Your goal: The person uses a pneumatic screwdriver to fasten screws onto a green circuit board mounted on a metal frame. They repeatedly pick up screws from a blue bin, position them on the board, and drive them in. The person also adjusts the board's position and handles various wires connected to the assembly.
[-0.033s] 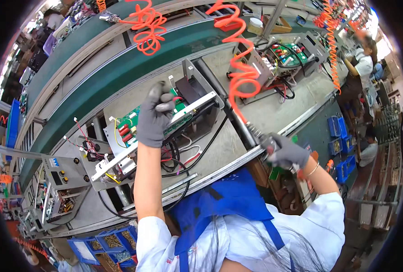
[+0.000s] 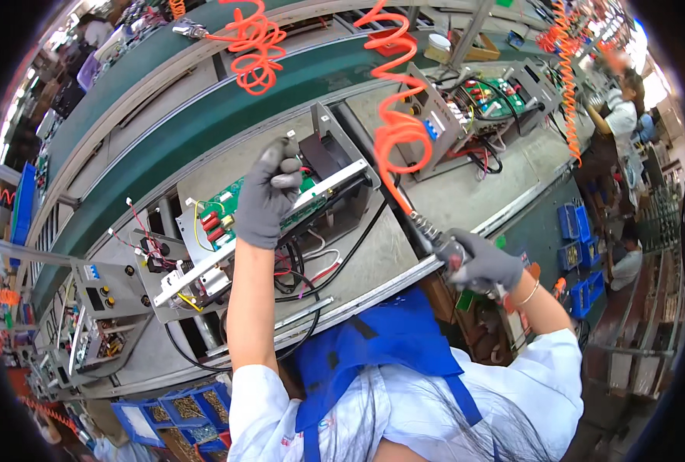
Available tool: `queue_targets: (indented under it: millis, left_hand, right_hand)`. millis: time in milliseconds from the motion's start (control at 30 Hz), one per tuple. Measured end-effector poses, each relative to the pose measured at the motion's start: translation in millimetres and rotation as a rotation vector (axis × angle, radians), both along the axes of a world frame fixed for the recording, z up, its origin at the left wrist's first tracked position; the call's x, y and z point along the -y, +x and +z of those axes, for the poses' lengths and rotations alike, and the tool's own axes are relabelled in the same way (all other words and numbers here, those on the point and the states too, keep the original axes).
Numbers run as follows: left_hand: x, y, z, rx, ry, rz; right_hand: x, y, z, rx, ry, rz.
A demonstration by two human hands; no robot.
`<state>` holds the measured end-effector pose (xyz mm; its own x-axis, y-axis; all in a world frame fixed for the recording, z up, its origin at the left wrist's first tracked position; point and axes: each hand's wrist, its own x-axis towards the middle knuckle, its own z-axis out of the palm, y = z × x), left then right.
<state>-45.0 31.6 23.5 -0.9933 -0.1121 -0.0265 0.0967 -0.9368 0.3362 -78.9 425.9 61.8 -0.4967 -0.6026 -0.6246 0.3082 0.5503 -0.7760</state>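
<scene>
My left hand (image 2: 265,204), in a grey glove, is over an open metal chassis (image 2: 328,179) with a green circuit board (image 2: 308,183) inside. Its fingers are curled closed, with thumb and forefinger close together; anything between them is too small to make out. My right hand (image 2: 487,263), also gloved, grips an air screwdriver (image 2: 452,252) beyond the workbench's near edge. A spring-sleeved end joins that tool to an orange coiled hose (image 2: 402,150) hanging from above. A pale metal bar (image 2: 227,260) runs along the chassis, with black cables (image 2: 364,240) beside it.
Another open unit (image 2: 477,104) stands to the right, and a unit with a control panel (image 2: 110,292) to the left. A green conveyor belt (image 2: 157,142) curves behind. Blue bins with small metal parts (image 2: 184,408) are at lower left; more blue bins (image 2: 577,231) stand right, near other people.
My right hand and the screwdriver have shifted slightly left. The orange coiled hose has swung left as well. My left hand stays over the chassis, nearly unmoved.
</scene>
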Motion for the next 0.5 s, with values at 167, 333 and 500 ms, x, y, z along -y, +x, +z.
queue_targets:
  millis: [167, 333, 500]
  left_hand:
    - [3, -7, -3, -0.006, -0.068, -0.007]
    - [6, -5, -3, 0.030, -0.106, 0.006]
    - [2, -11, 3, 0.183, -0.064, 0.038]
  right_hand:
    - [82, -34, 43, 0.028, -1.065, 0.011]
    - [170, -49, 96, -0.357, -1.565, -0.273]
    - [206, -55, 85, -0.705, -1.709, -0.279]
